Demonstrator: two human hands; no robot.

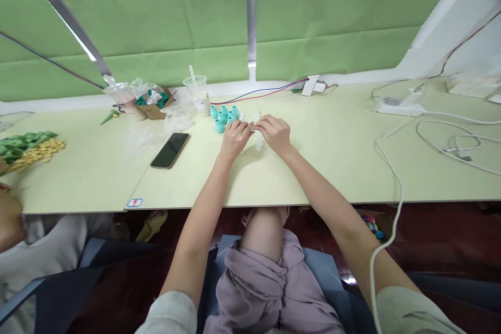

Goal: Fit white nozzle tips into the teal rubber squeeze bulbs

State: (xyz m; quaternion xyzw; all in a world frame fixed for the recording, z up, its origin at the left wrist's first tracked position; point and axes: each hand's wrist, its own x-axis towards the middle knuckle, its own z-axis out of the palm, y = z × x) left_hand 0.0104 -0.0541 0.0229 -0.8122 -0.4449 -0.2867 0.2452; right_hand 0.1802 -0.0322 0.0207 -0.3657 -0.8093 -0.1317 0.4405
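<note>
My left hand point(237, 136) and my right hand point(274, 132) meet over the table, fingertips pinched close together. Between them is a small whitish piece, mostly covered by the fingers, so its kind is unclear. Below and behind the fingertips lie translucent white strip-like pieces point(259, 142) on the tabletop. Just left of and beyond my left hand stand several small turquoise vase-shaped pieces point(219, 125), grouped together.
A black phone point(170, 151) lies to the left. Behind it stand a plastic cup with a straw point(199, 96), a crumpled clear bag point(178, 117) and a small cardboard box point(153, 110). White cables and a power strip point(399, 107) occupy the right. A co-worker's arm point(10, 219) shows at far left.
</note>
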